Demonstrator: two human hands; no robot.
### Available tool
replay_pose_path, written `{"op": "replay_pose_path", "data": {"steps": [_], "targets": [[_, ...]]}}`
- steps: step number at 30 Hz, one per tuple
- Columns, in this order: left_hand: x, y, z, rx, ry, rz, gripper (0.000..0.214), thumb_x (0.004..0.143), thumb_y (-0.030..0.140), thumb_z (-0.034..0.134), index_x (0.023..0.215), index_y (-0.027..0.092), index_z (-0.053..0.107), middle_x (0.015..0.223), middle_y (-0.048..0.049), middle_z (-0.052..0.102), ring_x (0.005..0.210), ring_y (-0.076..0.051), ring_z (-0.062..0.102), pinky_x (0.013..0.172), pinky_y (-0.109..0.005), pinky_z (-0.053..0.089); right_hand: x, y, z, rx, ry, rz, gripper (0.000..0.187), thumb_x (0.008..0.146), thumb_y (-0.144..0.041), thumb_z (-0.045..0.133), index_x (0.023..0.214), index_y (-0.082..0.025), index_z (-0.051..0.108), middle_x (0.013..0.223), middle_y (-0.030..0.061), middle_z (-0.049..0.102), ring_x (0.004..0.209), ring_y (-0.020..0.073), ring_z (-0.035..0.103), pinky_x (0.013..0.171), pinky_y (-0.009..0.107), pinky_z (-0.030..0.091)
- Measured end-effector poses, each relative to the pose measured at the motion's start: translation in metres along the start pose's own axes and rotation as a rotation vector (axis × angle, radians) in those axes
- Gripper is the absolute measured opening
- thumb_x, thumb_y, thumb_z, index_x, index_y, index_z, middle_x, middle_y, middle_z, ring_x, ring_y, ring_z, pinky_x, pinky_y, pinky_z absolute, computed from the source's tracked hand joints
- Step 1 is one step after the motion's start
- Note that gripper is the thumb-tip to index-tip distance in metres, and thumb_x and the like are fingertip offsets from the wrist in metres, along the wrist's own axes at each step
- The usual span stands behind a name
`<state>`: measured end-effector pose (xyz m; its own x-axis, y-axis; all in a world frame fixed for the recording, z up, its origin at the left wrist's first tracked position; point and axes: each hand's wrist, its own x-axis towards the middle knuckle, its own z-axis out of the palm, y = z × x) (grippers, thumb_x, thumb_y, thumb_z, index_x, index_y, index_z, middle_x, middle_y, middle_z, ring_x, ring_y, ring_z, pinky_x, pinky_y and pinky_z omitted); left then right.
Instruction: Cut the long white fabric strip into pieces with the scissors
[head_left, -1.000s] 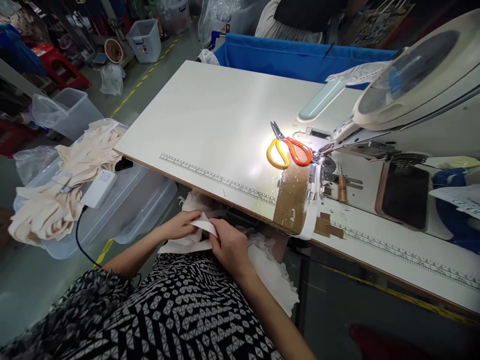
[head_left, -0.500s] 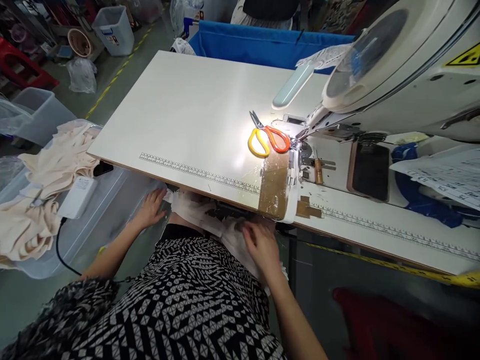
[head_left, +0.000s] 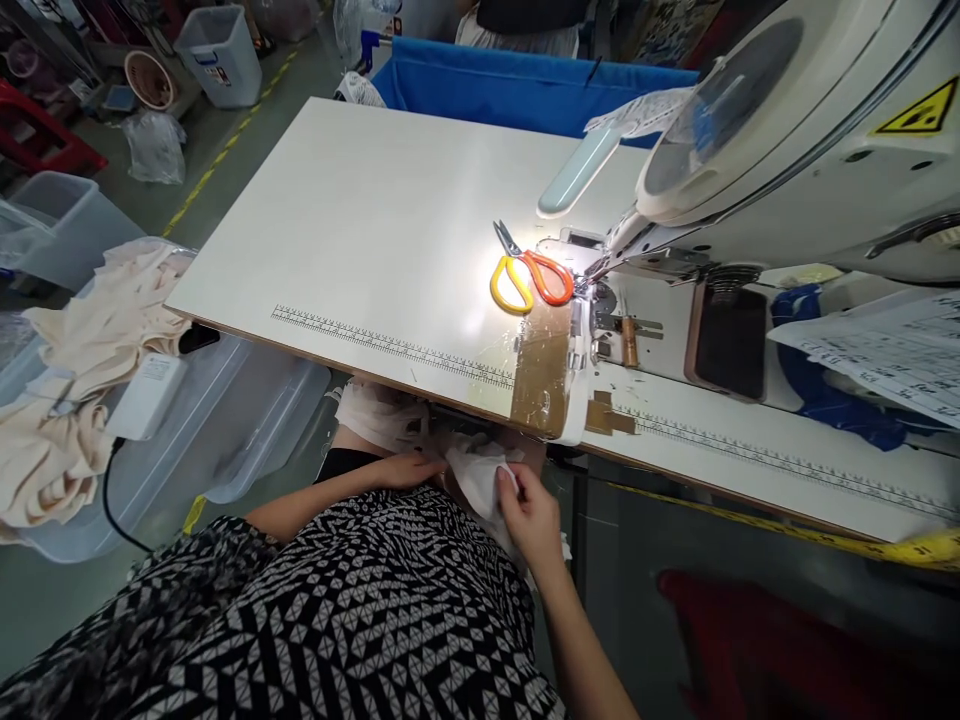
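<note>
White fabric (head_left: 469, 465) lies bunched on my lap, just under the front edge of the sewing table (head_left: 360, 230). My right hand (head_left: 529, 510) pinches a fold of this fabric, fingers closed on it. My left hand (head_left: 409, 468) rests against the fabric's left side, fingers mostly hidden under the cloth. More of the white fabric (head_left: 375, 415) hangs below the table edge. Above, the sewing machine (head_left: 787, 150) stands at the right, with yellow and orange scissors (head_left: 525, 278) lit beside its needle area.
A clear bin (head_left: 225, 390) with cream fabric pieces (head_left: 82, 350) and a white adapter (head_left: 146, 382) stands on my left. A phone (head_left: 727, 340) lies on the machine bed. A blue cloth cart (head_left: 517, 90) stands behind the table, papers (head_left: 885, 350) at right.
My left hand has come back from the bin side to the fabric on my lap. My right hand has closed on a fold of the white fabric.
</note>
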<state>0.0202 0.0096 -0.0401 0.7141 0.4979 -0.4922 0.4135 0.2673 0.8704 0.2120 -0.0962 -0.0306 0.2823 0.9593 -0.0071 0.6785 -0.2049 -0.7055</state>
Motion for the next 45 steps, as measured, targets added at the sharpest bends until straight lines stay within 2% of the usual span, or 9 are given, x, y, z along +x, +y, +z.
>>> {"op": "replay_pose_path", "data": {"steps": [9, 12, 16, 25, 28, 32, 35, 39, 45], "targets": [[0.021, 0.052, 0.027, -0.330, 0.020, -0.041, 0.049, 0.086, 0.054, 0.041, 0.092, 0.011, 0.063, 0.082, -0.0081, 0.061, 0.068, -0.015, 0.053, 0.065, -0.027, 0.044, -0.008, -0.070, -0.054, 0.230, -0.006, -0.362, 0.016, 0.091, -0.021, 0.048, 0.079, -0.020, 0.058, 0.073, 0.0006, 0.063, 0.069, 0.0140, 0.059, 0.065, 0.025, 0.047], [0.002, 0.080, 0.010, -0.076, -0.257, 0.077, 0.035, 0.080, 0.046, 0.057, 0.074, 0.013, 0.060, 0.063, 0.0001, 0.050, 0.054, -0.009, 0.040, 0.051, -0.023, 0.033, 0.010, -0.072, -0.061, 0.183, 0.049, -0.384, 0.020, 0.093, -0.021, 0.043, 0.097, -0.021, 0.062, 0.096, 0.0059, 0.067, 0.094, 0.0194, 0.060, 0.085, 0.036, 0.047], [-0.032, 0.124, -0.023, 0.437, -0.483, 0.401, 0.024, 0.085, 0.033, 0.056, 0.069, 0.015, 0.058, 0.054, 0.0051, 0.040, 0.049, -0.007, 0.034, 0.049, -0.022, 0.027, 0.029, -0.069, -0.068, 0.234, -0.327, -0.456, 0.031, 0.097, -0.033, 0.036, 0.085, -0.023, 0.063, 0.082, 0.0005, 0.066, 0.083, 0.0169, 0.062, 0.106, 0.046, 0.036], [-0.115, 0.175, -0.143, 0.718, -0.067, 0.239, 0.024, 0.088, 0.038, 0.051, 0.085, 0.020, 0.067, 0.072, 0.0002, 0.064, 0.061, -0.009, 0.054, 0.054, -0.018, 0.038, 0.035, -0.047, -0.173, -0.017, -0.404, -0.312, 0.025, 0.089, -0.046, 0.053, 0.083, -0.028, 0.069, 0.076, 0.0013, 0.069, 0.065, 0.0159, 0.063, 0.055, 0.022, 0.050], [-0.125, 0.178, -0.175, 0.875, 0.270, 0.267, 0.028, 0.088, 0.043, 0.050, 0.085, 0.021, 0.068, 0.071, -0.0001, 0.065, 0.062, -0.012, 0.056, 0.057, -0.020, 0.042, 0.046, -0.032, -0.202, -0.168, -0.137, -0.393, 0.028, 0.087, -0.051, 0.055, 0.089, -0.029, 0.071, 0.083, 0.0036, 0.072, 0.068, 0.0169, 0.066, 0.050, 0.021, 0.049], [-0.113, 0.167, -0.200, 1.163, 0.894, 0.472, 0.033, 0.089, 0.043, 0.045, 0.096, 0.022, 0.069, 0.084, -0.0050, 0.069, 0.077, -0.019, 0.061, 0.074, -0.032, 0.048, 0.068, -0.016, -0.209, -0.569, 0.492, -0.556, 0.023, 0.091, -0.034, 0.050, 0.100, -0.024, 0.069, 0.087, 0.0065, 0.072, 0.083, 0.0197, 0.067, 0.085, 0.033, 0.049], [-0.097, 0.141, -0.204, 1.263, 1.020, 0.530, 0.032, 0.090, 0.029, 0.040, 0.107, 0.022, 0.066, 0.099, -0.0071, 0.070, 0.095, -0.023, 0.062, 0.089, -0.041, 0.045, 0.083, -0.002, -0.193, -0.767, 0.701, -0.675, 0.025, 0.087, -0.020, 0.049, 0.106, -0.022, 0.065, 0.093, 0.0069, 0.073, 0.094, 0.0239, 0.067, 0.100, 0.045, 0.039], [-0.084, 0.097, -0.189, 1.289, 0.899, 0.375, 0.037, 0.087, 0.018, 0.039, 0.116, 0.024, 0.061, 0.119, -0.0060, 0.065, 0.117, -0.027, 0.054, 0.105, -0.057, 0.030, 0.083, 0.019, -0.159, -0.806, 0.487, -0.645, 0.035, 0.090, -0.016, 0.038, 0.118, -0.022, 0.058, 0.113, 0.0091, 0.068, 0.115, 0.0303, 0.057, 0.104, 0.057, 0.029], [-0.079, 0.065, -0.131, 1.240, 1.060, 0.282, 0.048, 0.092, 0.020, 0.035, 0.139, 0.021, 0.039, 0.145, -0.0096, 0.042, 0.136, -0.027, 0.032, 0.112, -0.051, 0.024, 0.066, 0.016, -0.125, -0.668, 0.524, -0.588, 0.044, 0.090, -0.018, 0.042, 0.134, -0.012, 0.048, 0.121, 0.0210, 0.061, 0.121, 0.0379, 0.051, 0.097, 0.058, 0.038]]}}
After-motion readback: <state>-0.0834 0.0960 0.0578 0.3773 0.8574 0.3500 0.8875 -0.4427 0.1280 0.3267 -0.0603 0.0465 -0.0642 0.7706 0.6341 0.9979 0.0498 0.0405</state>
